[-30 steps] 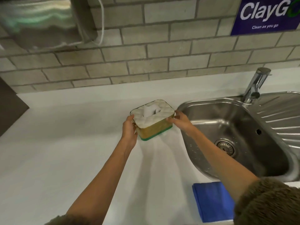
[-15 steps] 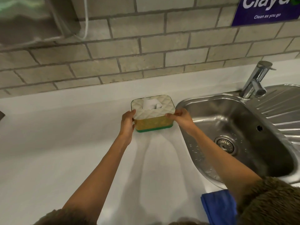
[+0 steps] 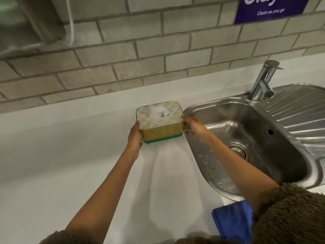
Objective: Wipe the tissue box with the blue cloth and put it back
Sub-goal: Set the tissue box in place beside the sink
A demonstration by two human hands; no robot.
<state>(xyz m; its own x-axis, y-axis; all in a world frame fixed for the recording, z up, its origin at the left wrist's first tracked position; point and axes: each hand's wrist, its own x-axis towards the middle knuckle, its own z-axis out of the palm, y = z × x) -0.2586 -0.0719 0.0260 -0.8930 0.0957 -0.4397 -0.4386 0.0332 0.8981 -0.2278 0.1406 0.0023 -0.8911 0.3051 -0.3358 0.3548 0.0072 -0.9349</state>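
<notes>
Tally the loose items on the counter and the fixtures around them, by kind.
Tissue box: 1, gripped by left hand and right hand
Blue cloth: 1, lying on the counter near the front edge
Sink: 1
Tap: 1
Wall sign: 1
Total: 5

Tissue box (image 3: 161,126) sits on counter (image 3: 70,155), just left of sink (image 3: 246,138), wall behind. Tap (image 3: 263,83) stands behind sink. Cloth (image 3: 232,222) lies on counter at near edge, before sink.

Blue cloth (image 3: 232,221) partly behind sleeve (image 3: 288,213)
</notes>
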